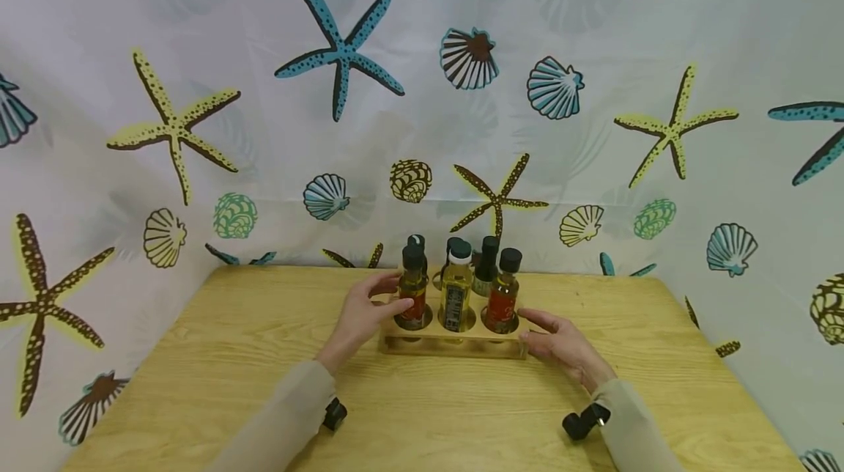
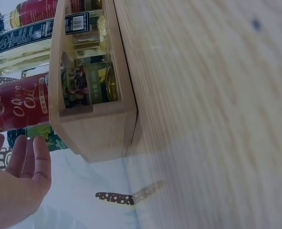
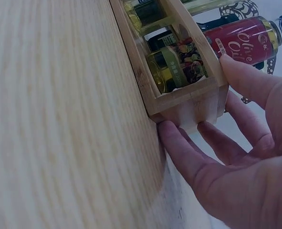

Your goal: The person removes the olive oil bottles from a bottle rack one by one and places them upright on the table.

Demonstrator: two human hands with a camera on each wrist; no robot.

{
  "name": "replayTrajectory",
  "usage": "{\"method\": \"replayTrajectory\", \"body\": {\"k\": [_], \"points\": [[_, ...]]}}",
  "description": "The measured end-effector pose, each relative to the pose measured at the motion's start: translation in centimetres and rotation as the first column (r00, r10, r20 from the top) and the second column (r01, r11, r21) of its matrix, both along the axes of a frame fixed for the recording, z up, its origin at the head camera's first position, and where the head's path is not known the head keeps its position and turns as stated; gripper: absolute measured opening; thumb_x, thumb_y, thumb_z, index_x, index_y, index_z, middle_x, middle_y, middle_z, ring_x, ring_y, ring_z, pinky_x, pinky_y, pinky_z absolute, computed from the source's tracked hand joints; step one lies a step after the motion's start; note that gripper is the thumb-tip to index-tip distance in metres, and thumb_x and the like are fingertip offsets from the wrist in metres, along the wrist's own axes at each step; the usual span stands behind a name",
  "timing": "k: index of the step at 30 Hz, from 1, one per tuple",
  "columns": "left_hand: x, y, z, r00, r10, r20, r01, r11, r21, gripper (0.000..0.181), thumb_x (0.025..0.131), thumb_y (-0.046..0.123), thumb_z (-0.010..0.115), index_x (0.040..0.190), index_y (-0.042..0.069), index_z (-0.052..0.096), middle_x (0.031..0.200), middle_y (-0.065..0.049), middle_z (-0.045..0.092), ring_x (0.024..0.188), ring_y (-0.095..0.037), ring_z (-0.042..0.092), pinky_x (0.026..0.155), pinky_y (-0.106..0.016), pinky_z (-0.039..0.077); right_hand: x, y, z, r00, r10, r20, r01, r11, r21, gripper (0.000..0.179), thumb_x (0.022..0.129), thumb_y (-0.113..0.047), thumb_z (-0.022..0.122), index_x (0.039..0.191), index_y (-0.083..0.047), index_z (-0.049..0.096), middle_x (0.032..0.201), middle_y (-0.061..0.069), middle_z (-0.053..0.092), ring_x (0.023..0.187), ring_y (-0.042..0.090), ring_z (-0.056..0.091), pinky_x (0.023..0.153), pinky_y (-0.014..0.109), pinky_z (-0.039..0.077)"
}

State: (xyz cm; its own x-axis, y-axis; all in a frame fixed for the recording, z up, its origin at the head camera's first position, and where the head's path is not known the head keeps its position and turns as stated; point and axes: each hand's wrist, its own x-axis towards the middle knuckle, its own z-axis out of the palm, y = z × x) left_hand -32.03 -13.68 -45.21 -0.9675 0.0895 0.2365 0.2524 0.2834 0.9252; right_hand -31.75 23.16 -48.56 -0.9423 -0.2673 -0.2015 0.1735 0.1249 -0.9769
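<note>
A wooden bottle rack (image 1: 455, 347) holds several oil and sauce bottles in round holes. My left hand (image 1: 369, 314) is around the front left olive oil bottle (image 2: 24, 102), which has a red label and dark cap. Its thumb lies at the front of this bottle; its other fingers bend loosely beside it, with a gap showing in the left wrist view. My right hand (image 1: 560, 344) holds the rack's right end, thumb at the top board's front corner and fingertips against the end panel (image 3: 186, 107). Beside it stands another red-labelled olive oil bottle (image 1: 502, 303).
A clear bottle of pale yellow oil (image 1: 456, 292) stands in the front middle hole. Dark-capped bottles (image 1: 486, 267) fill the back row. The rack sits on a wooden table (image 1: 448, 406), with a starfish-and-shell patterned curtain (image 1: 422, 127) behind it.
</note>
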Motion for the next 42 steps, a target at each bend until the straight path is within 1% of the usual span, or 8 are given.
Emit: {"method": "replayTrajectory", "body": {"k": [2,6,10,14,25,33,36,42], "points": [[0.0,0.3,0.0,1.0,-0.002,-0.006,0.002,1.0,0.015,0.058,0.083,0.028,0.08,0.136,0.022,0.058,0.128,-0.008,0.063,0.123,-0.03,0.055,0.097,-0.046,0.05,-0.1,0.1,-0.1,1.0,0.008,-0.003,-0.008,1.0,0.005,0.06,0.095,-0.015,0.065,0.15,-0.008,0.041,0.16,0.015,0.027,0.12,0.016,0.057,0.1,0.037,0.05],[-0.3,0.9,-0.1,1.0,-0.028,-0.013,0.028,0.999,0.04,0.062,0.083,0.025,0.08,0.14,0.022,0.054,0.132,-0.01,0.061,0.124,-0.029,0.055,0.099,-0.047,0.05,-0.3,0.3,-0.1,1.0,0.008,-0.009,-0.008,1.0,0.017,0.06,0.095,-0.016,0.066,0.149,-0.009,0.042,0.16,0.015,0.028,0.128,0.023,0.052,0.101,0.039,0.049],[-0.5,1.2,-0.1,0.999,-0.051,0.011,0.049,0.994,0.093,0.064,0.084,0.022,0.079,0.142,0.024,0.051,0.135,-0.01,0.059,0.125,-0.028,0.055,0.102,-0.047,0.048,-0.4,0.3,-0.1,1.0,0.011,-0.01,-0.011,1.0,0.014,0.06,0.095,-0.016,0.066,0.149,-0.009,0.042,0.16,0.015,0.028,0.133,0.028,0.048,0.101,0.041,0.049],[-0.7,1.3,0.0,0.997,-0.063,0.04,0.057,0.988,0.144,0.063,0.086,0.02,0.078,0.142,0.025,0.051,0.135,-0.009,0.059,0.127,-0.028,0.054,0.106,-0.049,0.045,-0.3,0.1,0.0,1.0,0.014,-0.008,-0.014,1.0,0.014,0.061,0.094,-0.017,0.067,0.149,-0.009,0.042,0.16,0.016,0.027,0.132,0.028,0.049,0.101,0.041,0.05],[-1.1,1.2,-0.3,0.995,-0.075,0.07,0.068,0.993,0.1,0.063,0.084,0.023,0.079,0.141,0.021,0.052,0.137,-0.009,0.057,0.129,-0.03,0.053,0.102,-0.052,0.047,-0.2,0.0,-0.2,1.0,0.001,0.004,-0.002,1.0,0.01,0.06,0.095,-0.017,0.066,0.149,-0.009,0.042,0.16,0.016,0.026,0.134,0.029,0.046,0.1,0.04,0.051],[-1.8,0.8,-0.5,0.994,-0.072,0.079,0.067,0.996,0.058,0.075,0.081,0.031,0.081,0.146,0.017,0.046,0.144,-0.014,0.051,0.13,-0.035,0.051,0.103,-0.051,0.046,-0.4,0.1,-0.1,1.0,0.004,0.015,-0.004,1.0,-0.016,0.064,0.093,-0.018,0.069,0.15,-0.009,0.042,0.16,0.016,0.026,0.131,0.025,0.049,0.096,0.036,0.053],[-2.0,0.8,-0.6,0.995,-0.074,0.064,0.071,0.996,0.053,0.074,0.081,0.031,0.081,0.146,0.018,0.047,0.142,-0.014,0.052,0.128,-0.035,0.053,0.102,-0.05,0.048,-0.4,0.1,-0.1,1.0,-0.004,0.017,0.004,1.0,-0.01,0.064,0.092,-0.019,0.071,0.149,-0.01,0.043,0.16,0.015,0.027,0.132,0.026,0.048,0.095,0.035,0.053],[-1.9,0.8,-0.6,0.996,-0.088,0.03,0.087,0.996,0.019,0.069,0.083,0.033,0.08,0.144,0.021,0.051,0.141,-0.008,0.053,0.131,-0.032,0.051,0.106,-0.05,0.044,-0.3,0.1,-0.2,1.0,0.014,0.015,-0.015,1.0,0.004,0.062,0.094,-0.018,0.067,0.15,-0.01,0.041,0.161,0.015,0.024,0.137,0.029,0.043,0.098,0.037,0.052]]}}
